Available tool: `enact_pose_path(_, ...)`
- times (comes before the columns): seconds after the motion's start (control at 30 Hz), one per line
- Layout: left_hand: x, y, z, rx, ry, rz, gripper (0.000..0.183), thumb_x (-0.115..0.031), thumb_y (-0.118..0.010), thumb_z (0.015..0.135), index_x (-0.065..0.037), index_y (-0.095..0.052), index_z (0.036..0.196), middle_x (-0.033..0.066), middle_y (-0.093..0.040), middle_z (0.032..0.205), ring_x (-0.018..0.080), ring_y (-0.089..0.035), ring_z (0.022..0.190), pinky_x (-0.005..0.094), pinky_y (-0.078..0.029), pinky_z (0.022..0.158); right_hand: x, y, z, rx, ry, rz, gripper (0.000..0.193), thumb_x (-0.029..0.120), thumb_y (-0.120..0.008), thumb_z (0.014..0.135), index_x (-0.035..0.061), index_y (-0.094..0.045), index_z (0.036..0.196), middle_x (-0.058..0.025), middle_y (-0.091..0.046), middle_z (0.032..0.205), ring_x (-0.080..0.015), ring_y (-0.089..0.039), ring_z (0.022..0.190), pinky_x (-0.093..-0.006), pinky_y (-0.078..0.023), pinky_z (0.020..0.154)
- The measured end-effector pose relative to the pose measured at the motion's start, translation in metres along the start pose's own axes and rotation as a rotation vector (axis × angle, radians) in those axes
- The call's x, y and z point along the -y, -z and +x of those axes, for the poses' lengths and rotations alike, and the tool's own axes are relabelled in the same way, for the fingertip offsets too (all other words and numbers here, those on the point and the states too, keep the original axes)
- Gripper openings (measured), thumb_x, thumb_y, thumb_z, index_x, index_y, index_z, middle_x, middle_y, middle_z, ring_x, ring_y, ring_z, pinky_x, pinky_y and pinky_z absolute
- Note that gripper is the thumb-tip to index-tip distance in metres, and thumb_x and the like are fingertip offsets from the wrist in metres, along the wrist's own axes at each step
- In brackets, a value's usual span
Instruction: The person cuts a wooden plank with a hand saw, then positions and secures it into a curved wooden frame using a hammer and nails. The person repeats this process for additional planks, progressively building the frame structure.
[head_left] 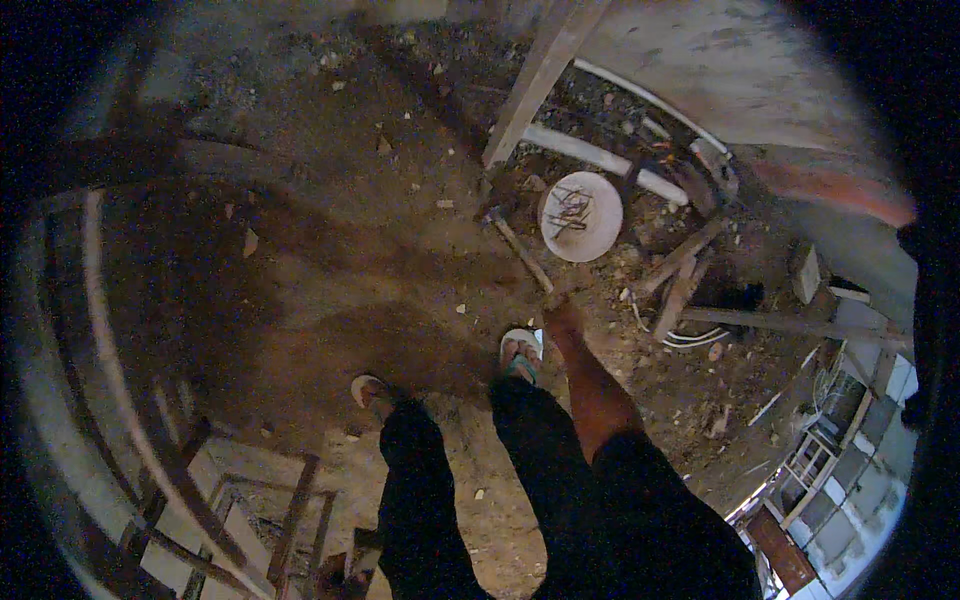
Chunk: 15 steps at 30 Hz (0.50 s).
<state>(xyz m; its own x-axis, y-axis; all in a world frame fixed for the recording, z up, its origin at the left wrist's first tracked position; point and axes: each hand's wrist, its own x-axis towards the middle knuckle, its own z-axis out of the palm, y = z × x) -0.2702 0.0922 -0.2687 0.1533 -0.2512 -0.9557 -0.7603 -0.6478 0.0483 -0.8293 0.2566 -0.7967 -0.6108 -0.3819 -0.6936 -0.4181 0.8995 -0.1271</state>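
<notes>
Slender hammer (pixel 522 252), brown (dark-headed), in right grip (pixel 562 317)

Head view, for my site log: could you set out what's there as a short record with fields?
Right hand: at the hammer's handle end; grip unclear
Hammer: left of the dish
Dish: white, round, holding slim dark pieces
Feet: both in sandals
Ground: brown, littered with small pale fragments
Left hand: not clearly made out
</notes>
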Motion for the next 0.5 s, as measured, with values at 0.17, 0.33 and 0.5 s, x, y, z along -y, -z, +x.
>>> enact_pose_path(0.17,-0.074,-0.013,0.002,-0.095,-0.080,0.162,0.062,-0.030,-0.066,0.096,0.006,-0.047,0.142,0.0146,-0.060,0.126,0.0194,-0.059,0.103,0.0356,-0.050,0.084,0.056,-0.002,0.081,0.030,0.008,-0.040,0.053,0.035,-0.064,0.091,0.0046,-0.053,0.133,-0.0206,-0.061,0.123,-0.0390,-0.060,0.110,-0.0484,-0.049,0.093)
enact_pose_path(0.33,-0.088,-0.010,0.022,-0.115,-0.108,0.055,0.076,-0.037,-0.072,0.089,0.000,-0.040,0.148,0.0172,-0.057,0.134,0.0257,-0.057,0.115,0.0384,-0.047,0.095,0.090,0.018,0.093,-0.050,0.044,-0.038,0.045,0.038,-0.065,0.091,0.0062,-0.055,0.122,-0.0146,-0.059,0.106,-0.0317,-0.058,0.093,-0.0438,-0.048,0.079)
enact_pose_path(0.5,-0.128,0.008,0.006,-0.297,-0.303,0.216,0.098,-0.040,-0.084,0.076,-0.003,-0.034,0.152,0.0193,-0.054,0.138,0.0302,-0.054,0.125,0.0397,-0.044,0.104,0.141,0.118,0.012,-0.012,0.059,0.473,0.040,0.041,-0.066,0.092,0.0078,-0.057,0.111,-0.0086,-0.057,0.090,-0.0245,-0.056,0.077,-0.0393,-0.046,0.065)
